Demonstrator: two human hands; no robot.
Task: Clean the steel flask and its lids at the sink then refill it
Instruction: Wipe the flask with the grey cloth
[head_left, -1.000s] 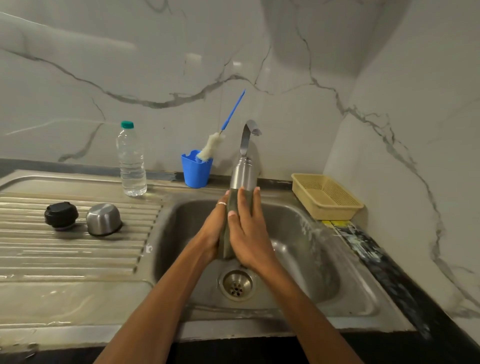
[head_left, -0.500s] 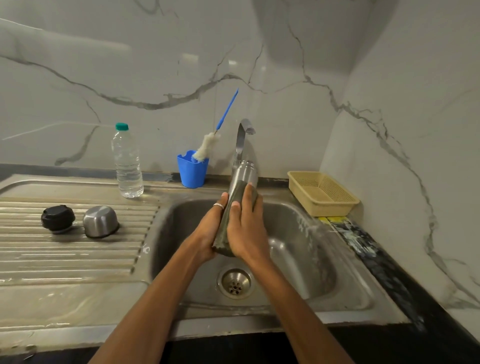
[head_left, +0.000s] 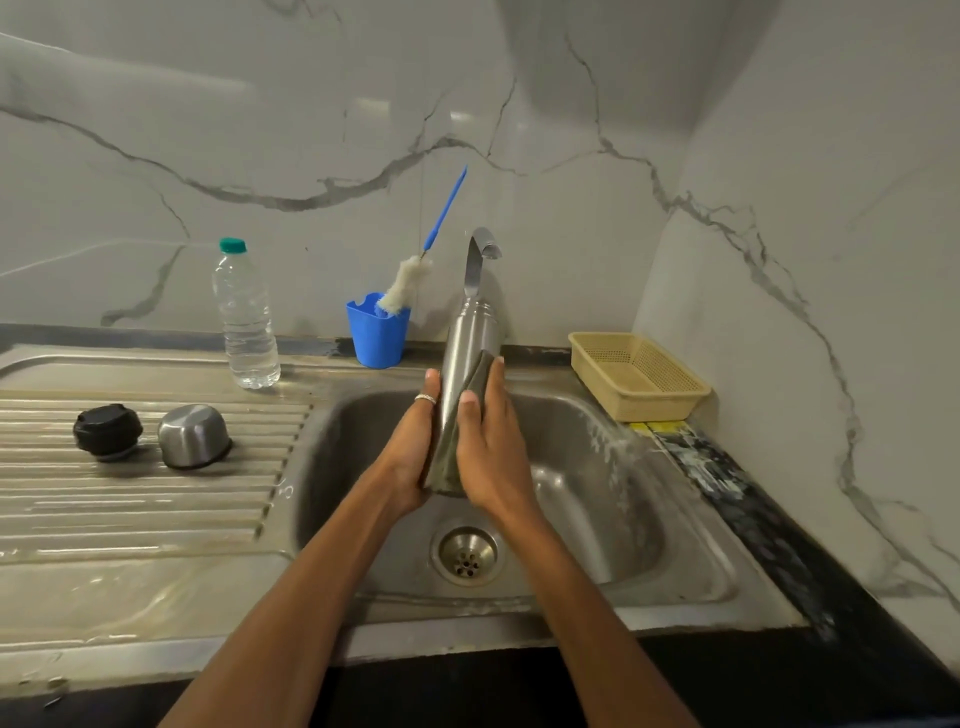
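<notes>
- The steel flask (head_left: 467, 338) is up over the sink (head_left: 597, 519) basin, mouth end on top and leaning a little to the right, with its base above the drain (head_left: 466, 556).
- The left hand (head_left: 410, 452) grips the flask's lower half from the left side. Its palm is against the metal, and there is a ring on one finger.
- The right hand (head_left: 488, 447) is wrapped round the flask from the other side and holds a dark scrub pad (head_left: 480, 371) flat against it. The thumb is at the front and the fingers reach up along the pad.
- The pad covers much of the flask's lower body, and one corner shows above the fingertips.
- The tap (head_left: 480, 254) curves up just behind the flask's neck. I can't tell whether water is running from it.
- Both lids are on the draining board (head_left: 130, 499) to the left, well apart from the flask. The black lid (head_left: 107, 431) and the steel cup lid (head_left: 193, 435) sit side by side, the steel one mouth down.
- At the back of the board stands a clear water bottle (head_left: 244, 317) with a green cap.
- Between that bottle and the tap there is a blue cup (head_left: 377, 332) with a bottle brush (head_left: 410, 280) leaning in it, handle up.
- A beige basket (head_left: 636, 374) sits at the sink's far right corner, against the marble wall (head_left: 779, 260).
</notes>
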